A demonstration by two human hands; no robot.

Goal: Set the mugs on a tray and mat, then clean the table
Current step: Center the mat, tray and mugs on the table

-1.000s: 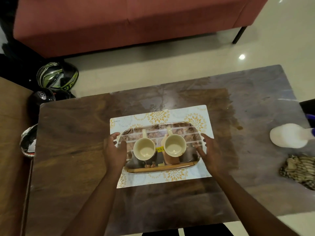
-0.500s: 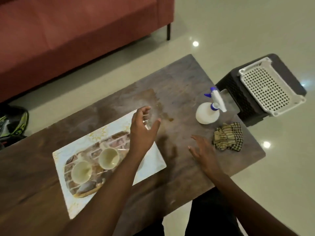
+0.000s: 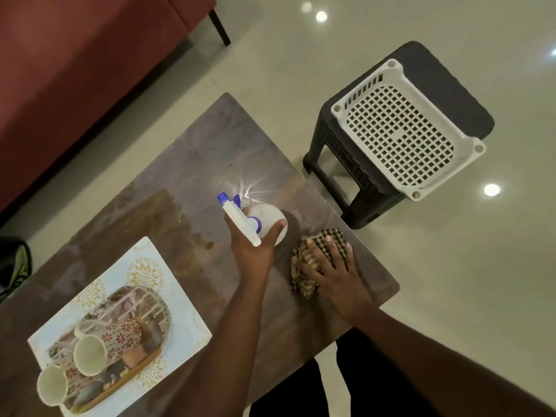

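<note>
Gripping the spray bottle (image 3: pixel 264 221), my left hand (image 3: pixel 252 251) wraps its fingers round the neck just under the white-and-blue trigger head, while my right hand (image 3: pixel 334 275), just to the right of it, presses flat with fingers spread on the checked cloth (image 3: pixel 307 266) at the counter's near right corner. Nearest me, well to the left of the left hand, the setting-out part of the job looks done: two mugs (image 3: pixel 99 347) stand side by side on the oval tray (image 3: pixel 144 302), and the tray sits on the pale mat (image 3: pixel 150 260) with its gold flower prints. Both mugs are cream inside, with a red flower pattern on the outside wall; from this wide-angle view they appear to lean towards me. I judge the cleaning as only beginning. Just beyond the left hand, a bright streaked patch on the brown, marble-like counter (image 3: pixel 210 152) may be wet spray or simply glare; I cannot tell which. A small dark spot lies just left of the same hand. Wiping with the cloth appears to remain. Past the counter's far right edge, a dark stool (image 3: pixel 346 182) on the glossy floor carries a white perforated basket (image 3: pixel 400 127). Farthest off, beyond the left hand, a red sofa (image 3: pixel 90 70) fills the corner.
</note>
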